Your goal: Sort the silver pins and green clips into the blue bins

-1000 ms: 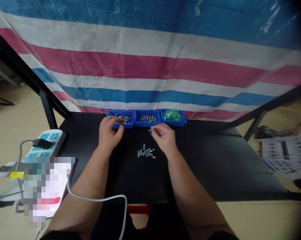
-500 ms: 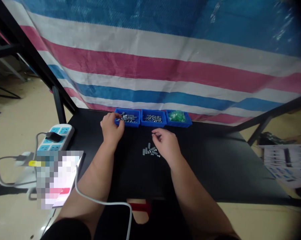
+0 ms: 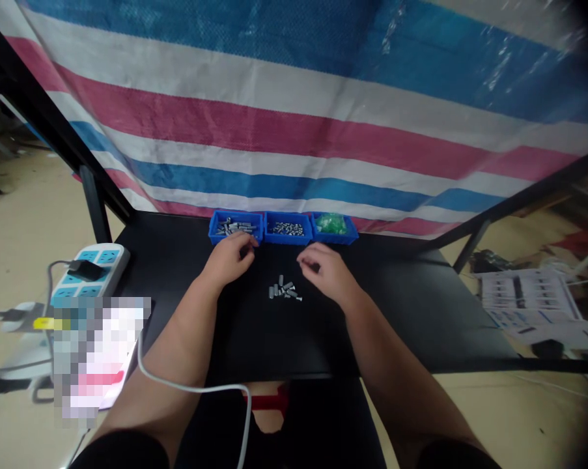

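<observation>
L hand [image 3: 231, 259] shifted right to front-right corner of leftmost blue bin [image 3: 217, 239]; its fingers curled, R hand [image 3: 329, 270] likewise, grips unclear; sleeve/screw pile [image 3: 288, 286] mid tabletop [image 3: 396, 306], low R sweep cd scatter it

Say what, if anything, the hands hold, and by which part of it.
It cannot be told: the left hand curls by the left bin, the right hand near the loose parts; detail there is too blurred.
</observation>
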`<move>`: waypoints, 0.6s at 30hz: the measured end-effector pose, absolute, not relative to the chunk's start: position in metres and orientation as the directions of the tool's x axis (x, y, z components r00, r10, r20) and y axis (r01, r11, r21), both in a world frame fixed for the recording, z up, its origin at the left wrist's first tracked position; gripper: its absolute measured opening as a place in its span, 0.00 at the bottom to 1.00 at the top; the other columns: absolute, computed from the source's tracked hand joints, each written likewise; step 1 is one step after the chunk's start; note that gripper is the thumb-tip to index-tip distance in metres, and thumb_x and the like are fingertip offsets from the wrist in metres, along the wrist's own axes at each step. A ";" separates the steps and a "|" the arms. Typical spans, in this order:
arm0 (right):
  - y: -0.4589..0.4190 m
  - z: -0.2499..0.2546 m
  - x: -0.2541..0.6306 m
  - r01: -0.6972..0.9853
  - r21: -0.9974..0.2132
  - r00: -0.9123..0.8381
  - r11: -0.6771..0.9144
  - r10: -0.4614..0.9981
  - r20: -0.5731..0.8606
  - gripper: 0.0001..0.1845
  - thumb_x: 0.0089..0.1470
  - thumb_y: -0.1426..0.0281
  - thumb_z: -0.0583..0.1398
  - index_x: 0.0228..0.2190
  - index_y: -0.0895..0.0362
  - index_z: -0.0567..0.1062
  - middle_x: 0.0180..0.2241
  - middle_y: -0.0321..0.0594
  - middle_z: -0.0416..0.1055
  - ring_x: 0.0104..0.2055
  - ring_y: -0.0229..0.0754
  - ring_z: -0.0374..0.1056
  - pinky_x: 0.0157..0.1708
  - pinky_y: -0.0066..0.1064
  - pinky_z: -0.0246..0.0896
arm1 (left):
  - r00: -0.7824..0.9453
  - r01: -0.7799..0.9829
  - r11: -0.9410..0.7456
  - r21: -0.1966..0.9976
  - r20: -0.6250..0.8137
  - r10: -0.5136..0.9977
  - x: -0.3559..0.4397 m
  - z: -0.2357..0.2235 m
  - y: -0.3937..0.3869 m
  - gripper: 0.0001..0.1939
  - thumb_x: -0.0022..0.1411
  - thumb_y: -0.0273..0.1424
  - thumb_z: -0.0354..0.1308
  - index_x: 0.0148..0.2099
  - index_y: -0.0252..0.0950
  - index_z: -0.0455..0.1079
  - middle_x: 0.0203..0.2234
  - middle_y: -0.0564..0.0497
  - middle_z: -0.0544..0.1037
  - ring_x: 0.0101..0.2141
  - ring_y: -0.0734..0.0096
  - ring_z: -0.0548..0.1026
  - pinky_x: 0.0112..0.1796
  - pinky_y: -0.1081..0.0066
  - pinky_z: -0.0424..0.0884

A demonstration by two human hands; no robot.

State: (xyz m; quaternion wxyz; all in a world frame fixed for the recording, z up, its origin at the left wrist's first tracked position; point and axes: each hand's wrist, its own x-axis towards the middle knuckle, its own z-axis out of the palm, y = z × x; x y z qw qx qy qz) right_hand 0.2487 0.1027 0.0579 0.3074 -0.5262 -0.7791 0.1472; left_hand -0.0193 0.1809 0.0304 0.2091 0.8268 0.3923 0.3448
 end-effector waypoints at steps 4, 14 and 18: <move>0.129 0.085 0.244 0.780 -0.458 -0.086 0.428 0.797 0.598 0.08 0.58 0.71 0.61 0.40 0.50 0.78 0.41 0.41 0.71 0.43 0.45 0.70 0.46 0.40 0.68 | 0.583 0.489 -0.587 0.645 0.260 0.770 -0.021 0.027 0.181 0.13 0.53 0.26 0.54 0.41 0.38 0.74 0.30 0.51 0.76 0.31 0.67 0.74 0.35 0.69 0.69; 0.097 0.043 0.244 0.816 -0.570 -0.100 0.102 0.994 0.035 0.10 0.49 0.70 0.66 0.36 0.55 0.77 0.33 0.38 0.74 0.28 0.37 0.69 0.33 0.30 0.66 | 0.779 0.412 -0.592 0.692 0.070 0.623 -0.006 0.039 0.165 0.14 0.49 0.37 0.67 0.39 0.39 0.76 0.32 0.51 0.78 0.31 0.68 0.74 0.33 0.71 0.67; 0.075 0.031 0.238 0.793 -0.592 -0.198 0.142 0.980 -0.031 0.07 0.46 0.72 0.67 0.30 0.54 0.74 0.32 0.34 0.74 0.30 0.35 0.69 0.32 0.27 0.61 | 0.821 0.440 -0.640 0.630 0.006 0.571 0.010 0.035 0.156 0.16 0.46 0.38 0.71 0.39 0.41 0.76 0.32 0.53 0.78 0.32 0.66 0.75 0.33 0.71 0.65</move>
